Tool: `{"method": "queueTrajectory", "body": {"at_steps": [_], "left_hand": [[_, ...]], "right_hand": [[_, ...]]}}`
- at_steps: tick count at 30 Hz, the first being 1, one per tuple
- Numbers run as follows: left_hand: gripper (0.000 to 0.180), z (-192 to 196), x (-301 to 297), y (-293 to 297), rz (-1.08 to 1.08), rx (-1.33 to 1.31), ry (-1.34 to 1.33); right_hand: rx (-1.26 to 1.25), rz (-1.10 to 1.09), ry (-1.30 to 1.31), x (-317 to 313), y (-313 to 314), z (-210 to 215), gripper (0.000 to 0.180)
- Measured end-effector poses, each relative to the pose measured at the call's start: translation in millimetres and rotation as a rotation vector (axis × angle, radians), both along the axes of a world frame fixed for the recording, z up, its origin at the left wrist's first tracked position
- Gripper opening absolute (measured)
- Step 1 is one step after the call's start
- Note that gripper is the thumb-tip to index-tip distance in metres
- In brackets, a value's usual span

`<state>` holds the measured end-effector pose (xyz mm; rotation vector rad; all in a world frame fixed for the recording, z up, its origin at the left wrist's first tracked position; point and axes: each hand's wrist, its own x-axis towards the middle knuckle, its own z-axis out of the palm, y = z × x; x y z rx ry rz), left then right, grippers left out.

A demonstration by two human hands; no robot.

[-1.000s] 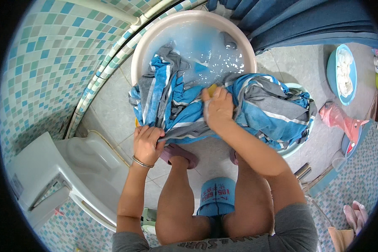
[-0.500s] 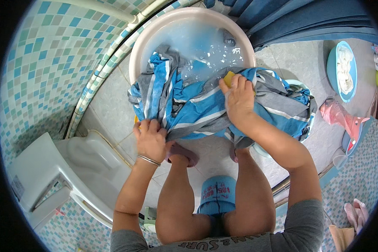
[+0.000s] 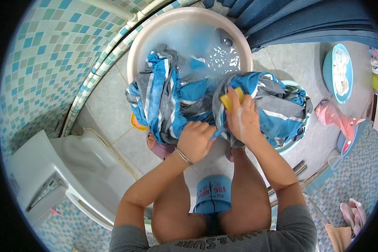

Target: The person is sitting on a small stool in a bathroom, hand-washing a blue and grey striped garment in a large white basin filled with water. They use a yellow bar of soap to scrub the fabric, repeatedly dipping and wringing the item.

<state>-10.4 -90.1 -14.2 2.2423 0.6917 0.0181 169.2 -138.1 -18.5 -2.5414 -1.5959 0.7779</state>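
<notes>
A large wet cloth with blue, grey and white stripes [image 3: 164, 101] drapes over the rim of a pale round wash basin [image 3: 138, 46] full of soapy water. My left hand [image 3: 194, 140] grips a fold of this cloth near the middle. My right hand [image 3: 242, 119] presses a yellow bar of soap [image 3: 231, 101] onto the cloth, where it lies bunched over a smaller light blue basin [image 3: 296, 136] at the right. I sit low, knees apart, above a blue stool [image 3: 213, 194].
A white squat toilet [image 3: 77, 161] lies at the left below a blue mosaic tiled wall [image 3: 38, 71]. A blue bowl with white contents [image 3: 339, 72] and a pink object [image 3: 338, 119] sit on the floor at the right. Dark blue curtain [image 3: 306, 21] hangs behind.
My left hand slid right along the cloth toward the middle, beside my right hand. The right hand with the soap moved right and up over the bunched cloth.
</notes>
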Motion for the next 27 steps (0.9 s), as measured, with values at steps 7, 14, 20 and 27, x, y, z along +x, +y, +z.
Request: {"method": "queueTrajectory", "body": {"at_steps": [7, 14, 20, 27], "left_hand": [[0.035, -15, -26, -24, -0.156, 0.025, 0.021], [0.031, -10, -52, 6, 0.012, 0.022, 0.087], [0.024, -7, -65, 9, -0.039, 0.086, -0.076], [0.025, -13, -71, 2, -0.042, 0.087, -0.115]], "right_hand": [[-0.101, 0.503, 0.076, -46, 19, -25, 0.065], [-0.131, 0.425, -0.472, 31, 29, -20, 0.049], [0.074, 0.453, -0.042, -32, 12, -30, 0.041], [-0.110, 0.572, -0.101, -41, -2, -33, 0.050]]}}
